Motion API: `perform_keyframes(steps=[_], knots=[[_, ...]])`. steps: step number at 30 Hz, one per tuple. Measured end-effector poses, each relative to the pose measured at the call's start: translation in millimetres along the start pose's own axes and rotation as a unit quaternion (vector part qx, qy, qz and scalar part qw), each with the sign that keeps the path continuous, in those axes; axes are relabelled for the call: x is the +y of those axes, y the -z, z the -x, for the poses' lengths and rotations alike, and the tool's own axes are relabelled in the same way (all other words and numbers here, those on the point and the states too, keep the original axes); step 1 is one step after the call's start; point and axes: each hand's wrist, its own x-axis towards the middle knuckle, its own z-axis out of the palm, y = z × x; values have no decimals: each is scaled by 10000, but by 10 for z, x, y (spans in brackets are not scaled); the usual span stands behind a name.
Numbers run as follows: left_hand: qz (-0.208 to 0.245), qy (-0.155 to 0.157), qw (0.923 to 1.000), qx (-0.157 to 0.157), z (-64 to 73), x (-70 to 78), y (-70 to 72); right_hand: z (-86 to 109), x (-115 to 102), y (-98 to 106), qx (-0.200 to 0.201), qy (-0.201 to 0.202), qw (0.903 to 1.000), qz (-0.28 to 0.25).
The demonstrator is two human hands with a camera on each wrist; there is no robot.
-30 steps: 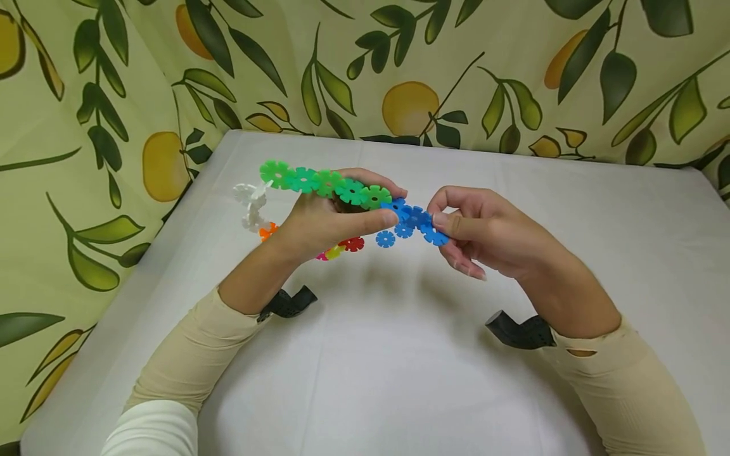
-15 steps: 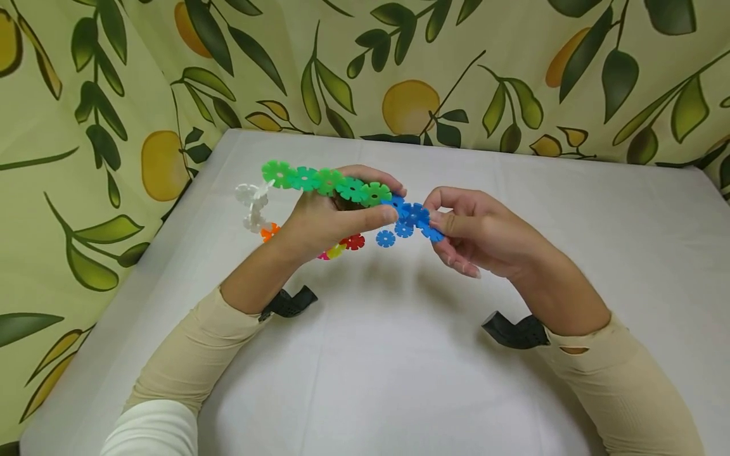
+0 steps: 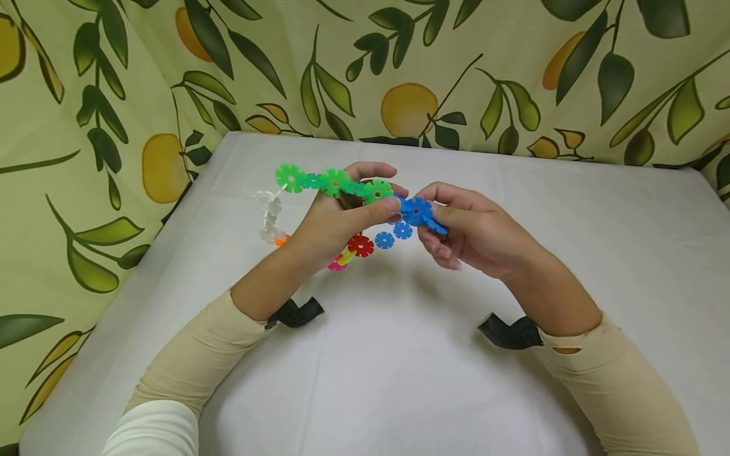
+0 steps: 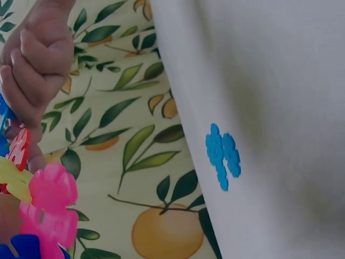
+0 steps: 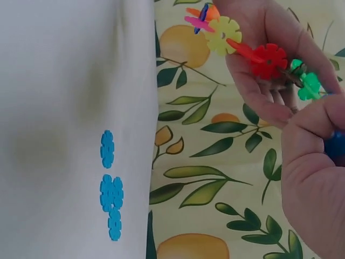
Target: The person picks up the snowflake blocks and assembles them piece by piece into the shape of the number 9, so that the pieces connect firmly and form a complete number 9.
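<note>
A chain of flower-shaped plastic snowflake discs hangs in the air between both hands. Its green discs [image 3: 333,182] run across the top of my left hand [image 3: 325,231], which grips the chain with the thumb near the green-to-blue join. My right hand [image 3: 481,231] pinches the blue discs [image 3: 420,210] at the chain's right end. White discs [image 3: 270,218] curve down at the left, and an orange disc [image 3: 282,240] is partly hidden by the left wrist. Below the left hand show a red disc [image 3: 360,246], a yellow disc [image 4: 15,178] and pink discs [image 4: 52,208].
Several loose blue discs [image 3: 384,240] lie on the white-covered table [image 3: 399,367], beneath the hands. Behind it hangs a leaf-and-fruit patterned cloth [image 3: 365,38]. A black wrist mount sits on the left wrist [image 3: 296,313] and another mount on the right [image 3: 510,331].
My left hand has shifted slightly right and its index finger has lifted. The chain has twisted, so some green discs now show edge-on. My right hand has moved left, closer to the left.
</note>
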Motion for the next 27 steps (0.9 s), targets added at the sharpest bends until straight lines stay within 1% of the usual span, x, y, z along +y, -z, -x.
perform_keyframes(steps=[3, 5, 7, 9, 11, 13, 15, 16, 18, 20, 22, 25, 27], knots=[[194, 66, 9998, 9, 2, -6, -22, -7, 6, -12, 198, -83, 9997, -67], [156, 86, 9998, 93, -2, -10, -25, -15, 0, -20, 359, -135, 9992, -111], [118, 180, 9993, 297, -10, -13, -23, -27, -8, -31, 555, -146, 9983, -81], [208, 395, 9971, 615, -22, -14, -21, -46, -16, -39, 781, -163, 9968, -52], [436, 634, 9923, 972, -41, -18, -18, -66, -15, -44, 1020, -213, 9945, 92], [768, 786, 9854, 1299, -56, -19, -17, -82, -7, -46, 1267, -304, 9909, 347], [1131, 811, 9791, 1483, -69, -27, -17, -93, 19, -43, 1392, -455, 9865, 735], [1251, 802, 9771, 1522, -69, -31, -20, -98, 39, -45, 1399, -533, 9837, 998], [1394, 778, 9765, 1445, -60, -37, -30, -108, 83, -59, 1295, -622, 9772, 1562], [1440, 800, 9788, 1217, -45, -43, -54, -122, 137, -86, 1115, -633, 9692, 2105], [1433, 861, 9815, 929, -26, -47, -86, -137, 185, -129, 985, -536, 9615, 2510], [1424, 1003, 9836, 478, 3, -51, -136, -151, 230, -201, 1076, -355, 9465, 3020], [1321, 1168, 9842, 173, 24, -55, -162, -152, 246, -242, 1178, -181, 9370, 3284]])
